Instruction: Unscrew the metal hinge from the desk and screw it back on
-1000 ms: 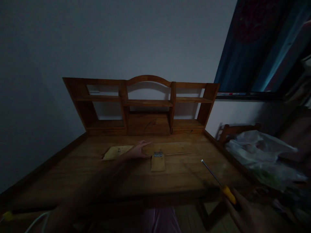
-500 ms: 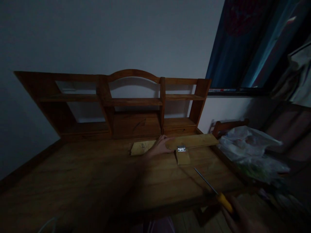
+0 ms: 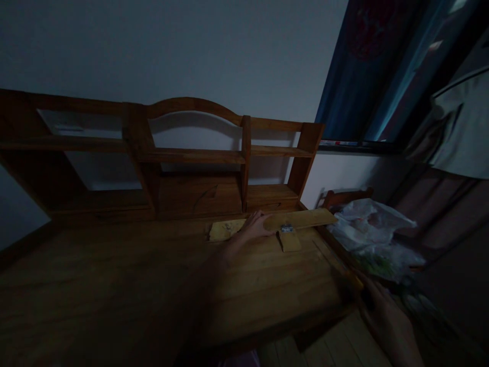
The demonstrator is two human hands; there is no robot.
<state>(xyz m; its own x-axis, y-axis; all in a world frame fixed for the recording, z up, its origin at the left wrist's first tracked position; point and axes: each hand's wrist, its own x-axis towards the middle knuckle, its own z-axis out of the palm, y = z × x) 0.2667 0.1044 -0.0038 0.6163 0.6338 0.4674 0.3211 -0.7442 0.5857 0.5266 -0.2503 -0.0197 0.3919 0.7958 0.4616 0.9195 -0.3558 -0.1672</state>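
I have the right hand (image 3: 384, 308) closed round a blurred screwdriver (image 3: 356, 281), yellow-handled, thin-shafted. The left hand (image 3: 255, 226) arches over a long, pale wooden plank (image 3: 311, 218); I can't tell whether it clamps. Nearby, a metal hinge (image 3: 287, 229) sits between plank and squarish block (image 3: 291, 242), on the grained desk (image 3: 248, 300).

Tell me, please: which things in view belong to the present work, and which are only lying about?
In the work:
- screwdriver, in the right hand
- board, under the left hand
- hinge
- block

Only about:
- bag
- chair
- hanging cloth
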